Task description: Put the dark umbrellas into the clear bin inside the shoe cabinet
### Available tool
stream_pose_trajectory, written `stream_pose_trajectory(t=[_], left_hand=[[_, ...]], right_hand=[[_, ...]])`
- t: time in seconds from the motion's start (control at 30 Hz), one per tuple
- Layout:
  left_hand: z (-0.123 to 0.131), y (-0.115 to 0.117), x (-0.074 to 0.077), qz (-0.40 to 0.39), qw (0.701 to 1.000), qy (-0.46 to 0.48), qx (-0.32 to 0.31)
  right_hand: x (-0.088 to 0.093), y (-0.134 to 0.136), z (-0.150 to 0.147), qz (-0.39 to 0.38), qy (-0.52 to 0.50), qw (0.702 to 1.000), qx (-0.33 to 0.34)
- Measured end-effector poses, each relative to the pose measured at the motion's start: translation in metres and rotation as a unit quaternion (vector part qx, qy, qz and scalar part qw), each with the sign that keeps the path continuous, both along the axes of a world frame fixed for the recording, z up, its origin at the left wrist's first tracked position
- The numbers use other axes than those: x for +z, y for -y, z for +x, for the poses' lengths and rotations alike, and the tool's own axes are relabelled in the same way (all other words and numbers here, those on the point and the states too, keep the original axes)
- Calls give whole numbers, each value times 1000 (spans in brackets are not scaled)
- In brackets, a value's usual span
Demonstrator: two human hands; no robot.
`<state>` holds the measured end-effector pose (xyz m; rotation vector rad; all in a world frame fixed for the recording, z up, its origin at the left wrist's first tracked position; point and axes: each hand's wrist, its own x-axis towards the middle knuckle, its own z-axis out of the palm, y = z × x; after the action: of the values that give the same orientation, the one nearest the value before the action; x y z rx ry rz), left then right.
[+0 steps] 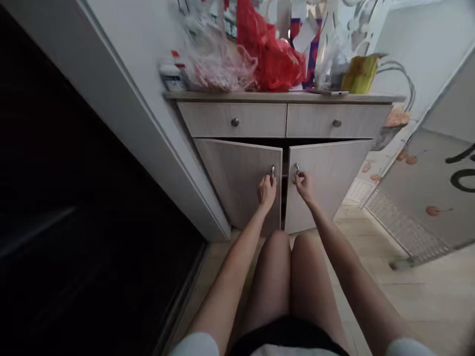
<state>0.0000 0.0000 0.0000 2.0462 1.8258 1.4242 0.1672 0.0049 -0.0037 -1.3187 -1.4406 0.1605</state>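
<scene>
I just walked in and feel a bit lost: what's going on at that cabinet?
A person has both hands at the cabinet: the left hand's fingers are on the left handle, the right hand's on the right handle. Both lower doors stand ajar, with a dark gap between them. The drawers above are shut, and a red plastic bag sits on top.

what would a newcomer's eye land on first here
Probably the crumpled red plastic bag, vivid against the pale wall, on top of the cabinet. Next, the left hand at the left handle and the right hand at the right handle, on two lower doors standing partly open.
</scene>
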Motion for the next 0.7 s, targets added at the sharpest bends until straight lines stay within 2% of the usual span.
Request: stream_pose_trajectory(t=[0.13, 0.27, 0.43, 0.7], left_hand=[[-22, 25, -13, 44, 999, 19, -9], [-48, 54, -21, 91, 995, 29, -17], [-77, 86, -21, 109, 994, 30, 2], [-108, 116, -23, 116, 991, 47, 49]], right_hand=[[-7, 31, 8, -6, 2, 999, -33], [-10, 63, 20, -19, 8, 999, -35], [-7, 102, 35, -22, 10, 998, -50], [-4, 153, 67, -44, 5, 996, -79]])
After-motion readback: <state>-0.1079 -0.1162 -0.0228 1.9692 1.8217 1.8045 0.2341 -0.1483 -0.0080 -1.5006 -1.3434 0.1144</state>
